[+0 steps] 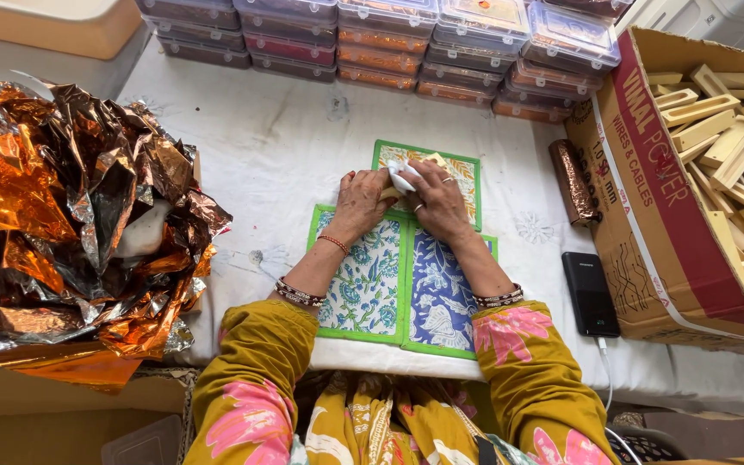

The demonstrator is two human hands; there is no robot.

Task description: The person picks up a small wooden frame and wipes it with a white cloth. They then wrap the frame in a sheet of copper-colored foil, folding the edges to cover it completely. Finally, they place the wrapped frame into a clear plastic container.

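At the centre of the frame, the left hand (pixel 360 203) and right hand (pixel 437 200) are pressing together around a small white wrapped piece (pixel 402 176), fingers curled over it so most of it is staying hidden; what lies inside is hard to make out. Beneath them three green-bordered printed mats (pixel 368 284) are lying on the white cloth. Along the top edge, stacked clear lidded containers (pixel 389 43) are running off the frame, too cropped to count. At right, a cardboard box (pixel 647 215) with a red band is holding many pale wooden blocks (pixel 734 138). One black power bank (pixel 590 294) is sitting beside it. Crumpled copper foil (pixel 79 224) is filling the left.
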